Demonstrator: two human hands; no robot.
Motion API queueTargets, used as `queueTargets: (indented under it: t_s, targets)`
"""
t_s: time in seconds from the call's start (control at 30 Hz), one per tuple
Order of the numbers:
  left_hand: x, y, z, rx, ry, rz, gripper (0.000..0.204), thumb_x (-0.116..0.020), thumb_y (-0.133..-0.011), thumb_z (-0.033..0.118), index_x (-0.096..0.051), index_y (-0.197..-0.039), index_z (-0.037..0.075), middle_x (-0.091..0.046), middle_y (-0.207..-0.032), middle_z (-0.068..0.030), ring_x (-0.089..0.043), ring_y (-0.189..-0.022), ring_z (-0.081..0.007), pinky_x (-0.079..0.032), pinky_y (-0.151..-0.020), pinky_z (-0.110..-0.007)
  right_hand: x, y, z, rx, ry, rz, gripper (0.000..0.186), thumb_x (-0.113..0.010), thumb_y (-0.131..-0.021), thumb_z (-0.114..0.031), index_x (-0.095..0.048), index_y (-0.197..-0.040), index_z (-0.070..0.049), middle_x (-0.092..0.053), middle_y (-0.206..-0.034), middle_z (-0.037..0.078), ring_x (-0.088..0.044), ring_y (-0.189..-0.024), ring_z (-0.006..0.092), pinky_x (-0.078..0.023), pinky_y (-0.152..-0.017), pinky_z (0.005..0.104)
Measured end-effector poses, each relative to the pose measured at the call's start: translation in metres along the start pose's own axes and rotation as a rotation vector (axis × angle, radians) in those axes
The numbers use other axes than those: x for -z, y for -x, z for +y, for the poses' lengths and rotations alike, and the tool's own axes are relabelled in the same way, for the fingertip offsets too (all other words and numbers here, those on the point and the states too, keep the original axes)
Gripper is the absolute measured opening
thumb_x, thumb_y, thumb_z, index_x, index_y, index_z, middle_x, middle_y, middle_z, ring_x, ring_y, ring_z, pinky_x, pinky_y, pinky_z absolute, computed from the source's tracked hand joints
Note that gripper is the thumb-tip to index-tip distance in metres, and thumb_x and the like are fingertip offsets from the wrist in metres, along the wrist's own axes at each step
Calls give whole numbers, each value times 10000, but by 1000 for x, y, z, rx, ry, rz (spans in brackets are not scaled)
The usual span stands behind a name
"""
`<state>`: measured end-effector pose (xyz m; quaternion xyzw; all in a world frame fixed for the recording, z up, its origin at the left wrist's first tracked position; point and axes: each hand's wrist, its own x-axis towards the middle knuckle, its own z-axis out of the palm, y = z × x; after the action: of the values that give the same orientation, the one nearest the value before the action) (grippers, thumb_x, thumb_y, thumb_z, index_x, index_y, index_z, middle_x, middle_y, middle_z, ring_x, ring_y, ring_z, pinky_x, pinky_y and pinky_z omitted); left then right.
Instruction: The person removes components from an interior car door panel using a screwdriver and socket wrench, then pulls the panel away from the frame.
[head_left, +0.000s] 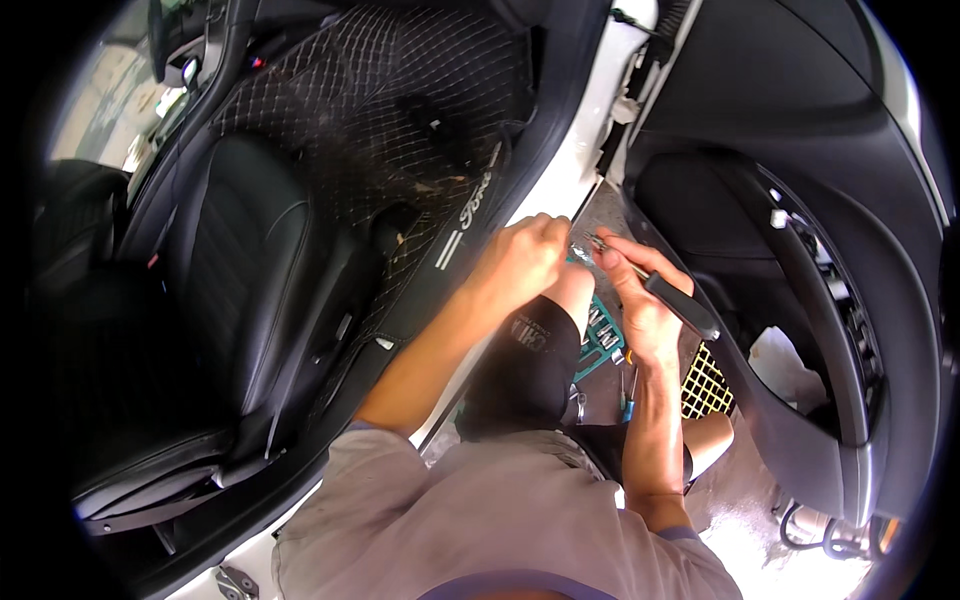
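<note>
Tray (592, 366) of metal pieces (603, 341), right hand (643, 300) holding black-handled tool (683, 307)

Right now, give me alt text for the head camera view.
A person's right hand holds a black-handled tool near their curled left hand, between a black car seat and an open door. A teal tray shows below the hands.

I can't tell what, if anything, my left hand (532, 258) grips, its fingertips being hidden; the metal end of my dark-handled tool (682, 305) is too small to make out; my leg (520, 375) covers part of the teal tray (611, 356); the dark rim cuts off the door panel (760, 90).
</note>
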<state>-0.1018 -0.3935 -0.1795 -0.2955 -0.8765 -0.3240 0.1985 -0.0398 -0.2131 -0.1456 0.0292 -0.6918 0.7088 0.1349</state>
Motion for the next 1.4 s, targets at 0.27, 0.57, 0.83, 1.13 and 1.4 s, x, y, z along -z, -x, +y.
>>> queueTargets:
  t_s: [0.27, 0.57, 0.83, 1.13, 1.4]
  targets:
    - [-25, -9, -257, 881, 194, 552, 245, -754, -881, 145, -749, -1045, -37, -754, -814, -92, -694, -635, -130, -588, -581, -299, 6, 19, 11, -95, -13, 100, 193, -708, -960, -37, -718, -1110, 85, -745, -1112, 219, -751, -934, 241, -607, -886, 336]
    - [-81, -9, -387, 1142, 212, 471, 107, -757, -879, 75, -749, -954, -1, -753, -843, -117, -725, -660, -197, -612, -571, -338, 8, 51, 41, -230, 75, 176, 188, -696, -964, -16, -704, -1104, 109, -739, -1119, 232, -743, -935, 233, -612, -883, 337]
    - [-11, -25, -254, 933, 305, 656, 261, -667, -996, 200, -733, -1037, -48, -756, -877, -99, -684, -635, -138, -526, -539, -284, 37, 61, 70, -295, 128, 378, 202, -661, -995, -74, -664, -1057, 118, -719, -1083, 254, -731, -896, 246, -636, -821, 361]
    - [-52, 18, -191, 541, -37, 140, 241, -733, -933, 245, -776, -1070, 51, -766, -942, -152, -742, -829, -300, -573, -761, -376, 177, 147, 281, -945, 240, 363, 294, -699, -967, -184, -675, -870, 93, -709, -785, 162, -724, -634, 217, -643, -616, 316]
    - [-51, 17, -180, 432, -272, 20, 238, -697, -957, 230, -767, -1079, 38, -741, -980, -160, -721, -858, -323, -550, -766, -425, 159, 175, 381, -1220, 406, -1, 338, -752, -878, -175, -670, -852, 152, -720, -772, 214, -743, -632, 278, -644, -555, 366]
